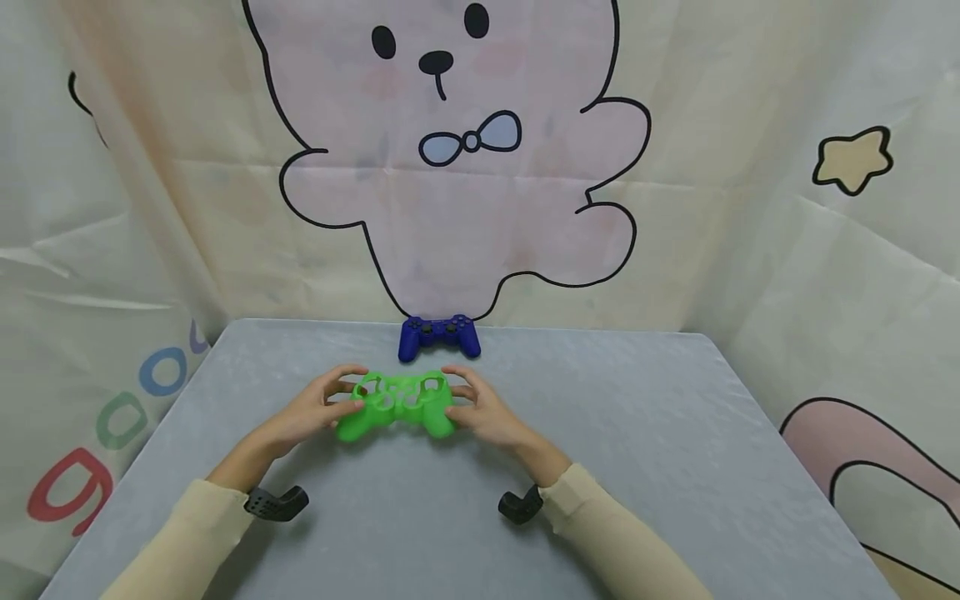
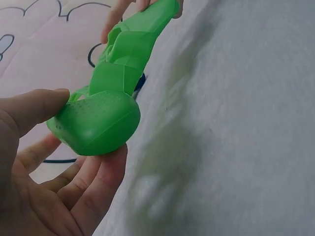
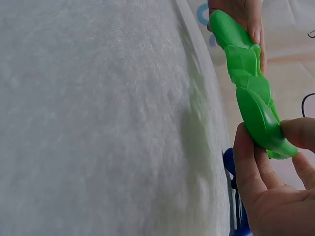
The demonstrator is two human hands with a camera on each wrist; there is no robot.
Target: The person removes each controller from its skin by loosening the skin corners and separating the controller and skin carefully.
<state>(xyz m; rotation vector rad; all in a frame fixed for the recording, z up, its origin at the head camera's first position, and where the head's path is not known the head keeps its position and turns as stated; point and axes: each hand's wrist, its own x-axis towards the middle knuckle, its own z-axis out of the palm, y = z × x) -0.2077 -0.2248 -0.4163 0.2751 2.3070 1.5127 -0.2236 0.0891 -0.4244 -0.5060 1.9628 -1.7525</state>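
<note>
A bright green silicone game controller cover (image 1: 405,400), with cut-out holes and no controller inside it, is held up above the table between both hands. My left hand (image 1: 318,410) pinches its left grip, thumb on top and fingers beneath, as the left wrist view shows on the cover (image 2: 98,123). On the other side my right hand (image 1: 491,414) pinches the right grip between thumb and fingers; the right wrist view shows the cover (image 3: 256,110) from below. Just beyond it, a dark blue game controller (image 1: 439,335) lies at the table's far edge, touched by neither hand.
The grey cloth-covered table (image 1: 637,467) reaches back to a cream curtain (image 1: 697,208) with a cartoon bear. Side curtains hang left and right. A black wrist camera (image 1: 277,504) sits at the left cuff, another black wrist camera (image 1: 520,505) at the right.
</note>
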